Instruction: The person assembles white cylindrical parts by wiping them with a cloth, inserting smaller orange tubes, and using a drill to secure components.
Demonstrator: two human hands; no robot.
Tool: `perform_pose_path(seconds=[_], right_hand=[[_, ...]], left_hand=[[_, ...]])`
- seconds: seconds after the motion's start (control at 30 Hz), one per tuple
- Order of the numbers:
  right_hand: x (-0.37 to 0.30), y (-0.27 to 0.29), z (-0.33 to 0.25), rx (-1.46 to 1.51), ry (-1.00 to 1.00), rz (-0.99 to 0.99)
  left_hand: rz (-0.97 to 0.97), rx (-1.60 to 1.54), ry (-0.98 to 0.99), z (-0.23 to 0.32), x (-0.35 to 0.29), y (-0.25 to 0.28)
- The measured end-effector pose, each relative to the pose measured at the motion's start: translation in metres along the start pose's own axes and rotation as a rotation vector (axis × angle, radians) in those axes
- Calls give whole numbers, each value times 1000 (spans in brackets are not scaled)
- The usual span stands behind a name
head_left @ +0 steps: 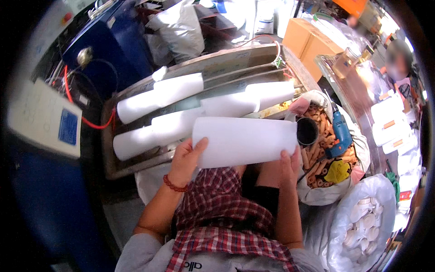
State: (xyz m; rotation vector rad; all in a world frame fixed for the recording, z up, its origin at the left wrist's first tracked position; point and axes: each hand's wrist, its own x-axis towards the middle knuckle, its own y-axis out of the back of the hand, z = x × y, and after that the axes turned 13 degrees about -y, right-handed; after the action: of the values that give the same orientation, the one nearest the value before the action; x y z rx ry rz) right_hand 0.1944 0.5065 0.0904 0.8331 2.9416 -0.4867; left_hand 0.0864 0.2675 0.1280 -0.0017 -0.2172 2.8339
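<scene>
I hold a long white plastic cylinder [244, 141], bottle-like in shape, level above my lap. My left hand [188, 156] is closed on its left end with the thumb over the front. At its right end, my right hand [289, 165] grips the lower edge. Beyond it, several similar white cylinders [158, 97] lie end to end in two slanting rows in a shallow, worn trough [213, 61]. A black cup-like ring [307, 131] is just right of the held cylinder, partly hidden behind its end.
To the right, a white sack [317, 196] holds many short brown tubes [312, 156], a blue power drill [339, 131] and a yellow cloth-like piece [337, 171]. A lined bin [385, 195] of white caps stands nearer. Blue cabinets [113, 45] flank the left; a person [398, 59] is far right.
</scene>
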Motion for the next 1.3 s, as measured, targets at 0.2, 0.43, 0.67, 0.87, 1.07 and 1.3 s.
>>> perform_pose_path(seconds=[0.2, 0.43, 0.67, 0.87, 1.07, 1.3], right_hand=[[48, -2, 4, -21, 121, 54], [71, 2, 59, -173, -76, -274], [90, 10, 50, -178, -214, -373], [88, 7, 41, -62, -258, -489], [80, 30, -37, -42, 179, -131], [11, 42, -170, -787, 1009, -65]], left_hand=[[188, -224, -189, -8, 146, -28], [166, -254, -40, -114, 346, -88], [115, -159, 20, -246, 434, -74], [6, 817, -143, -258, 433, 37], [-677, 2314, -26, -179, 372, 54], [-564, 2479, 93, -113, 338, 112]])
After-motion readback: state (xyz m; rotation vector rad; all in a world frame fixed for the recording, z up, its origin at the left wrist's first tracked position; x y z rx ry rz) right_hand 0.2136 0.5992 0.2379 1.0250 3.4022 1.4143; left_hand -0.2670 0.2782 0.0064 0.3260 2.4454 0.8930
